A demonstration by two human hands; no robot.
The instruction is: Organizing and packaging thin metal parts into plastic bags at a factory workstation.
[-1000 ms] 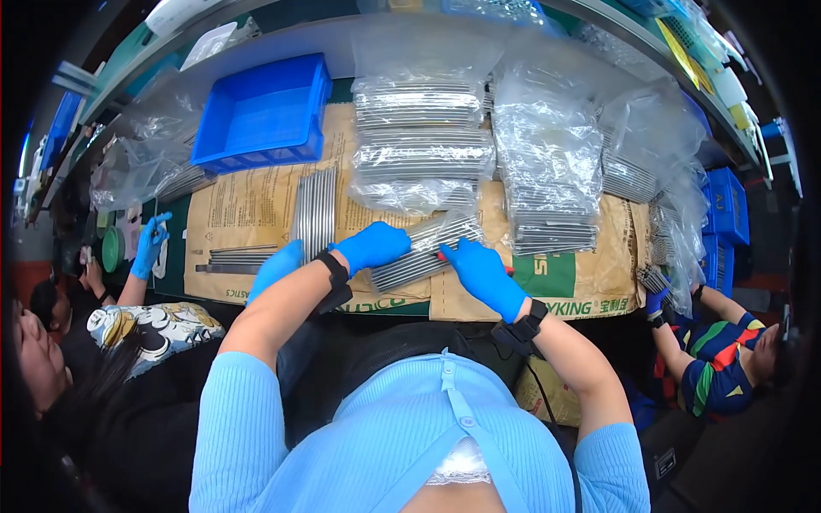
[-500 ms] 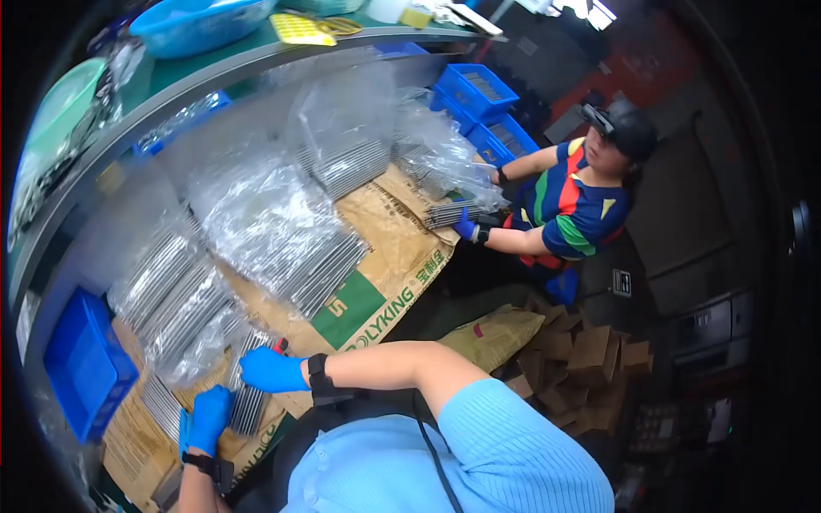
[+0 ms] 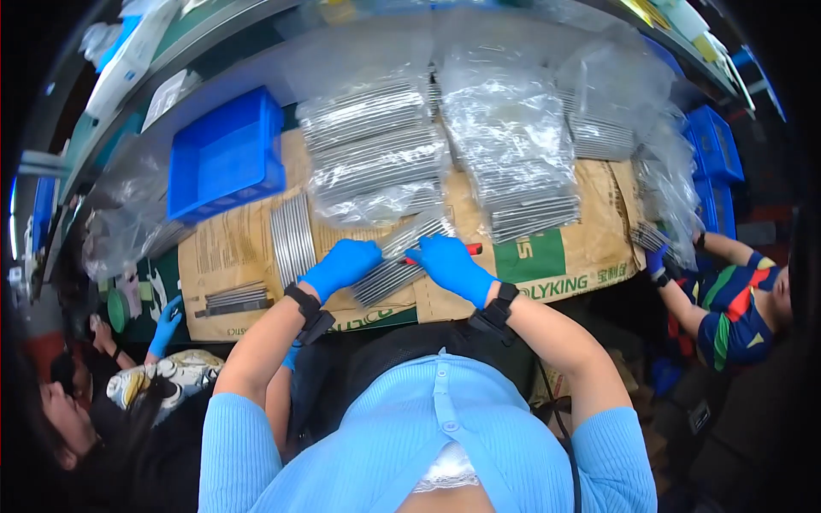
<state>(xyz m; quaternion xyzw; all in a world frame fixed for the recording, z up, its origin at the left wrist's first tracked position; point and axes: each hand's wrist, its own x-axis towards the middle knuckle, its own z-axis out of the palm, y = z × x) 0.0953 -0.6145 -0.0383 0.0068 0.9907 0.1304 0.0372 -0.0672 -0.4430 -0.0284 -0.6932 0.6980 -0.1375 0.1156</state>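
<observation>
- At the bench's far left, a co-worker's gloved hand (image 3: 165, 325) reaches toward a short stack of rods (image 3: 233, 297) on the cardboard (image 3: 231, 248), within that person's easy reach.
- Behind them a blue bin (image 3: 224, 158) sits tilted against the back, its open side turned toward the workers.
- Beside the bin, a loose row of rods (image 3: 292, 239) lies side by side on the cardboard, apparently spread for counting or bagging.
- At centre, the left hand (image 3: 340, 267), in a blue glove, closes over the near end of a bag of rods (image 3: 402, 256), pinning it flat against the cardboard.
- The right hand (image 3: 451, 267), also gloved, curls around the bag's other end; a red pen (image 3: 469, 250) shows just past the fingers, whether held I cannot tell.
- The two hands bracket the bag, likely to keep the rods aligned inside the plastic.
- Behind, filled bags (image 3: 513, 162) lie heaped against the back.
- At far right, another co-worker's hand (image 3: 657, 261) handles rods at the table edge.
</observation>
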